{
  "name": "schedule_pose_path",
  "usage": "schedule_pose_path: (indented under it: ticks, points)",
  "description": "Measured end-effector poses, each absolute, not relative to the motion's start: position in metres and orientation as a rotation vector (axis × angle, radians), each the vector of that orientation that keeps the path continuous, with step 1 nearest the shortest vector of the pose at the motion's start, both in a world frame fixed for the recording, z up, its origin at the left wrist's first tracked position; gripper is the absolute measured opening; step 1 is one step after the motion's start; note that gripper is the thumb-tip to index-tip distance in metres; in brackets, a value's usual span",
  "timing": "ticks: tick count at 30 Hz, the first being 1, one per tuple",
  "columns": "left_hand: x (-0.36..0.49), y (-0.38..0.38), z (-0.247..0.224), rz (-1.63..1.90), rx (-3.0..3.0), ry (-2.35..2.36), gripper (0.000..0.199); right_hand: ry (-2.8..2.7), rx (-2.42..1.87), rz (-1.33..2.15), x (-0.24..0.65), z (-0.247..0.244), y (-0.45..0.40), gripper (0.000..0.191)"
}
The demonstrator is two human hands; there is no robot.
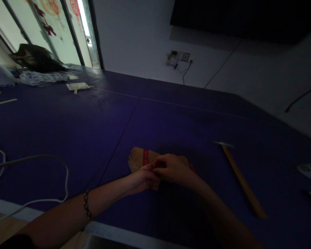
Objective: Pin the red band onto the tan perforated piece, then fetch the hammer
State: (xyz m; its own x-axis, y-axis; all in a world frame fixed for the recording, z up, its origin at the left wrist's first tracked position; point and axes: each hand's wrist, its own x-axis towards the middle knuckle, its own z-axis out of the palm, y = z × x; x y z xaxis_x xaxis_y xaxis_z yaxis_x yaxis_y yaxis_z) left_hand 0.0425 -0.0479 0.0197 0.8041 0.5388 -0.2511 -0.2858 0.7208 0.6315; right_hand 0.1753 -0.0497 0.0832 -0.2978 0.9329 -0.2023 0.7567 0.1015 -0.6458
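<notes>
A tan, speckled piece with a red band lies on the purple table, in front of me. My left hand, with a braided bracelet on the wrist, reaches in from the left at its near edge, fingers bent. From the right comes my right hand, thumb and index finger curled together in a pinch. The fingertips of both hands meet over the near side of the tan piece. What lies between them is too small and dark to make out.
A hammer with a wooden handle lies to the right. A white cable loops at the left. Farther back are a small white tray, papers and a dark bag. A wall stands behind the table.
</notes>
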Motion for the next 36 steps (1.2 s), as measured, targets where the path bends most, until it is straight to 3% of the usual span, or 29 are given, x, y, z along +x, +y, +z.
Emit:
schedule_pose_path:
  ticks: [7, 12, 18, 22, 29, 36]
  points:
    - [0.039, -0.039, 0.022, 0.499, 0.510, 0.312, 0.018, -2.018, -1.510, 1.163, 0.186, 0.094, -0.043, 0.009]
    - [0.034, -0.034, 0.015, 0.424, 0.590, 0.264, 0.023, -1.920, -1.385, 1.340, 0.192, 0.104, -0.042, 0.006]
    - [0.033, -0.033, 0.014, 0.471, 0.587, 0.322, 0.013, -1.952, -1.317, 1.363, 0.189, 0.103, -0.046, 0.005]
    - [0.033, -0.031, 0.019, 0.477, 0.660, 0.388, 0.012, -2.125, -1.337, 1.144, 0.188, 0.103, -0.048, 0.008]
    - [0.033, -0.030, 0.032, 0.621, 0.870, 0.588, 0.020, -2.534, -1.398, 0.321, 0.181, 0.103, -0.050, 0.006]
    - [0.011, -0.028, 0.056, 0.603, 1.193, 0.742, 0.018, -2.516, -1.292, 0.197, 0.175, 0.102, -0.052, 0.010]
